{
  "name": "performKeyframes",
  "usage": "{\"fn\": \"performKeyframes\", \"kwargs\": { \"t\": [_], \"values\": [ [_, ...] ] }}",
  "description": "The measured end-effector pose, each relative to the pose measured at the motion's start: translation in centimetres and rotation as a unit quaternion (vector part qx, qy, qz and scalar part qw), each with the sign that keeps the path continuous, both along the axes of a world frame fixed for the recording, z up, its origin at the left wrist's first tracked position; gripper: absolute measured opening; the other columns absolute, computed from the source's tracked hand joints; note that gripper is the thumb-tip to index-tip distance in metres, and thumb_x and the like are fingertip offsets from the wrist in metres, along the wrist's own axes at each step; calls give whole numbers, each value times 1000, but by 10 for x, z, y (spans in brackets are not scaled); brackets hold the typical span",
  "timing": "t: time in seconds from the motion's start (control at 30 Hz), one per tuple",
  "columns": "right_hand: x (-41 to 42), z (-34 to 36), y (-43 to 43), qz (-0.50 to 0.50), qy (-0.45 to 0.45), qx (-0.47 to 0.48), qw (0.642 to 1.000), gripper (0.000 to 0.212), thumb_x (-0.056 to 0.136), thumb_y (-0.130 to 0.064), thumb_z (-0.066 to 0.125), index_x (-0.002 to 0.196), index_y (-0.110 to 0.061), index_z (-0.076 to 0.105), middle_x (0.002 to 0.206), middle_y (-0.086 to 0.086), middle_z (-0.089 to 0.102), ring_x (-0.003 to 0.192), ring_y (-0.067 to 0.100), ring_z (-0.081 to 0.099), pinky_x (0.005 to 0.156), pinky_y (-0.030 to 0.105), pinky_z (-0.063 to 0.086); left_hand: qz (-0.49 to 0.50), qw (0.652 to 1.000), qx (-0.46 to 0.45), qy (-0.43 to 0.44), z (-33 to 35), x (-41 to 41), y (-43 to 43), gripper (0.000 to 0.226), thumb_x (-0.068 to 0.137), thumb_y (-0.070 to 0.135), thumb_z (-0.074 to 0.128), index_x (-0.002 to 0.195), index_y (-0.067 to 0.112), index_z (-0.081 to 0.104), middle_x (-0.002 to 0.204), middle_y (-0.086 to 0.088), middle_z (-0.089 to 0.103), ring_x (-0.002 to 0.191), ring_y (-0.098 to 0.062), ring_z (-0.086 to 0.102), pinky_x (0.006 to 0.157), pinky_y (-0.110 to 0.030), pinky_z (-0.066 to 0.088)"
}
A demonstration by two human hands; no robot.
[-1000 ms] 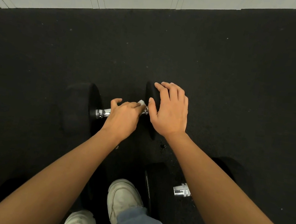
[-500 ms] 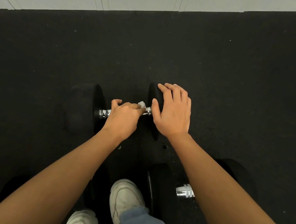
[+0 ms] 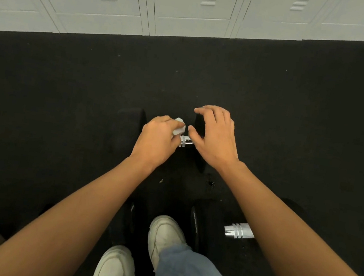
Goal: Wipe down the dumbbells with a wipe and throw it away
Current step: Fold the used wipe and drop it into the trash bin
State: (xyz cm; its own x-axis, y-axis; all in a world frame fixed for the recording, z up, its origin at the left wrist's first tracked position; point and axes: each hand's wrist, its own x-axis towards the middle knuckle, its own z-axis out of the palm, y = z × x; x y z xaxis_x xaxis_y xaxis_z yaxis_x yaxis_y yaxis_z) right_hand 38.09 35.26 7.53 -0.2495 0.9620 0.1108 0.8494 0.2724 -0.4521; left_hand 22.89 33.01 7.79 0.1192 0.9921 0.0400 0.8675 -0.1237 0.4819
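Head view: left hand (image 3: 157, 140) curled, pinching balled white wipe (image 3: 179, 127) just above chrome handle (image 3: 185, 142) of far dumbbell (image 3: 129, 128). Right hand (image 3: 215, 138) beside it, fingers spread, loosely arched over dumbbell's right head (image 3: 200, 125), gripping nothing; contact unclear. Second dumbbell (image 3: 238, 232) on floor (image 3: 65, 99) under right forearm.

The left hand (image 3: 157, 141) pinches a crumpled wipe (image 3: 179, 127) at the chrome handle of the far dumbbell (image 3: 185, 141). The right hand (image 3: 217, 137) arches loosely over its right-side weight. A second dumbbell (image 3: 239, 232) lies beside the shoes (image 3: 164, 235).
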Motion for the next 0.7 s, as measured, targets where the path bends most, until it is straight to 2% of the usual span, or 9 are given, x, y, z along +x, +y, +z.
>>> {"fn": "performKeyframes", "kwargs": {
  "t": [0.13, 0.3, 0.43, 0.57, 0.7],
  "values": [
    [-19, 37, -12, 92, 39, -32, 994, 30, 88, -31, 60, 116, -20, 58, 119, -3, 51, 112, 12, 47, 94, 28, 40, 56, 997, 26, -55, 32, -11, -19, 28, 87, 19, 62, 115, 17, 67, 100, -3, 65, 92, -14, 60, 83, -23, 46],
    [-45, 88, -28, 123, 95, -73, 985, 26, 89, -34, 59, 112, -22, 59, 114, -7, 49, 100, 2, 45, 84, 19, 38, 103, 991, 57, -64, 86, -36, -51, 26, 85, 20, 64, 111, 19, 69, 95, -1, 66, 88, -13, 60, 78, -19, 42],
    [-77, 138, -45, 163, 77, -108, 978, 29, 91, -40, 56, 113, -22, 59, 108, -5, 52, 96, 8, 52, 79, 20, 38, 137, 985, 81, -63, 133, -66, -83, 27, 84, 21, 63, 110, 19, 69, 101, -1, 67, 92, -14, 61, 83, -22, 44],
    [-113, 181, -66, 208, 57, -144, 966, 29, 92, -40, 54, 113, -20, 59, 105, -5, 60, 93, 8, 52, 77, 22, 38, 161, 980, 105, -59, 171, -99, -120, 23, 86, 22, 61, 107, 22, 70, 96, 2, 67, 85, -6, 56, 76, -18, 38],
    [-158, 227, -93, 274, 4, -159, 948, 30, 90, -41, 56, 113, -22, 59, 99, -7, 58, 93, 9, 53, 78, 23, 39, 189, 972, 130, -54, 203, -140, -166, 21, 87, 25, 63, 105, 20, 70, 90, 4, 65, 79, -4, 52, 73, -17, 37]
  ]
}}
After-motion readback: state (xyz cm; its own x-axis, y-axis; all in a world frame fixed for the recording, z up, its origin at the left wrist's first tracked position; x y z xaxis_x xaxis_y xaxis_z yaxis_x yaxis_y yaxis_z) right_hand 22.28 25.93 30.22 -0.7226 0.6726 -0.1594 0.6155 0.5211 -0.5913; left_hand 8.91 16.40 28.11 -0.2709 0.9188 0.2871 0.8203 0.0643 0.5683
